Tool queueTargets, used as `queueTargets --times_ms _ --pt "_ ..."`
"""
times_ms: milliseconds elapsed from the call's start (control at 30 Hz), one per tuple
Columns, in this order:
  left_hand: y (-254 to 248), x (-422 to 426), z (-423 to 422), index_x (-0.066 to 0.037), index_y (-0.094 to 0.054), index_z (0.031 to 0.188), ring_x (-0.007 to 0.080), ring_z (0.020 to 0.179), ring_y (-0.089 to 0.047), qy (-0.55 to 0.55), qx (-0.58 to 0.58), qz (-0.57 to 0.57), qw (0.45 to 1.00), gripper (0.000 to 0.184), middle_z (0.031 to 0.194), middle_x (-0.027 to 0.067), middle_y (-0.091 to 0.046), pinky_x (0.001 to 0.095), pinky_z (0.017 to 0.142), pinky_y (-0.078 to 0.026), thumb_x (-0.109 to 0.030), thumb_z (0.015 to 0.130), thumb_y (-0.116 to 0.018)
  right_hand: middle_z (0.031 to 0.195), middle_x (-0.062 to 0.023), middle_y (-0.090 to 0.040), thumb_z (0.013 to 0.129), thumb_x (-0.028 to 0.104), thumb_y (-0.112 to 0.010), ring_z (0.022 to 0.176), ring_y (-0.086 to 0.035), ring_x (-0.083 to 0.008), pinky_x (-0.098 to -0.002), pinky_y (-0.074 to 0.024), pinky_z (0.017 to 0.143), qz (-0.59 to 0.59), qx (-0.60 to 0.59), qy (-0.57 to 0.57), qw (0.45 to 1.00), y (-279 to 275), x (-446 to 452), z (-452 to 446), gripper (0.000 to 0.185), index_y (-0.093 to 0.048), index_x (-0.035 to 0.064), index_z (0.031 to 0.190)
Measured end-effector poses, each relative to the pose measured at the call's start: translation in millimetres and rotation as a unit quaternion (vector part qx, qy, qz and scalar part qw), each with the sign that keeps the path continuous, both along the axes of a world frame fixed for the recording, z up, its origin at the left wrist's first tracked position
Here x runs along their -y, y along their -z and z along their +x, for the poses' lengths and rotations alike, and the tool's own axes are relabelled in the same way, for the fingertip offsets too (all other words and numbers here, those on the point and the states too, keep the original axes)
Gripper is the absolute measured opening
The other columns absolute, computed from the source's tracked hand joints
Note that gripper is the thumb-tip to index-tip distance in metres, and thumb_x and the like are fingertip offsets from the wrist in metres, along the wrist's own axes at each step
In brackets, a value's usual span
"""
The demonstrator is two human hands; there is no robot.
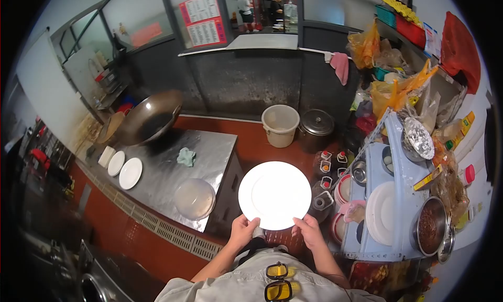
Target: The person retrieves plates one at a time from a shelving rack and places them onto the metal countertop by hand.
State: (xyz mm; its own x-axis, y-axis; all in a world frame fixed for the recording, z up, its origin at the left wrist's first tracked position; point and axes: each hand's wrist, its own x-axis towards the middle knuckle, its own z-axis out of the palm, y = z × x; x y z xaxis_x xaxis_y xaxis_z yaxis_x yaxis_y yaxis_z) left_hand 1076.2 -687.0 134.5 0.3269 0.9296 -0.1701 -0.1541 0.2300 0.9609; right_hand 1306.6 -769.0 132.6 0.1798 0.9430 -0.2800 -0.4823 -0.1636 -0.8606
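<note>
A large white round plate (pixel 274 195) is held out in front of my body, its upper face turned toward me. My left hand (pixel 244 231) grips the plate's lower left rim, thumb on top. At the lower right rim my right hand (pixel 309 230) pinches it the same way. The fingers under the plate are mostly hidden. Left of the plate, a round translucent lid or container (pixel 194 198) sits on the steel table (pixel 167 172). To the right, more white plates (pixel 381 213) lie stacked on the blue shelf rack (pixel 401 171).
A big wok (pixel 152 118), a green cloth (pixel 186 157) and two small white plates (pixel 130 173) are on the steel table. A white bucket (pixel 280 126) and a lidded pot (pixel 317 125) stand on the red floor. Several bottles (pixel 323 181) stand beside the rack.
</note>
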Motion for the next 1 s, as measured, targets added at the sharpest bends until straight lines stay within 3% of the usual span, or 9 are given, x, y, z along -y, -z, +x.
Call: queueTargets --times_ms 200,433,667,800,1000 --pt "3.2 37.5 -47.4 0.004 -0.066 0.111 0.0026 0.073 -0.054 -0.054 -0.059 -0.002 0.997 0.022 0.092 -0.001 -0.067 0.0206 0.065 -0.044 -0.007 0.093 -0.064 0.074 -0.0048 -0.064 0.094 0.014 -0.064 0.062 -0.059 -0.0108 -0.0242 -0.0491 0.058 -0.006 0.009 -0.079 0.997 -6.7 2.3 -31.0 0.017 -0.062 0.0011 0.105" --pt "0.7 54.8 -89.8 0.004 -0.066 0.11 0.0014 0.068 -0.047 -0.119 -0.039 0.027 0.992 0.023 0.085 -0.0044 -0.063 0.0195 0.062 -0.041 -0.01 0.092 -0.065 0.077 -0.0042 -0.064 0.094 0.013 -0.063 0.063 -0.061 -0.0115 -0.0251 -0.0505 0.058 -0.008 0.037 -0.124 0.992 -14.9 -1.3 -74.8 0.016 -0.061 0.0016 0.106" --pt "-5.0 92.1 -188.1 0.002 -0.068 0.109 0.0002 0.064 -0.041 -0.196 -0.069 0.025 0.978 0.022 0.078 -0.0088 -0.056 0.0197 0.057 -0.036 -0.013 0.092 -0.066 0.079 -0.0047 -0.064 0.094 0.012 -0.063 0.064 -0.061 -0.0123 -0.0262 -0.0515 0.058 -0.004 0.042 -0.202 0.979 -23.1 -4.1 -172.4 0.015 -0.061 0.0016 0.105" --pt "10.6 119.3 -261.9 0.004 -0.064 0.115 0.0036 0.08 -0.055 -0.215 -0.076 0.035 0.973 0.025 0.096 -0.001 -0.066 0.0214 0.072 -0.046 -0.01 0.095 -0.062 0.081 -0.0047 -0.064 0.094 0.012 -0.063 0.065 -0.061 -0.0123 -0.0268 -0.052 0.059 -0.01 0.049 -0.252 0.966 -26.2 0.2 -242.9 0.015 -0.061 0.0014 0.105" --pt "10.1 164.9 -351.3 0.004 -0.065 0.112 0.0039 0.075 -0.055 -0.303 -0.046 0.042 0.951 0.024 0.093 -0.0002 -0.067 0.0219 0.069 -0.047 -0.013 0.095 -0.064 0.079 -0.0044 -0.064 0.094 0.012 -0.063 0.064 -0.06 -0.0123 -0.0274 -0.052 0.059 -0.013 0.066 -0.328 0.942 -17.0 6.1 -344.6 0.016 -0.062 0.0012 0.105"
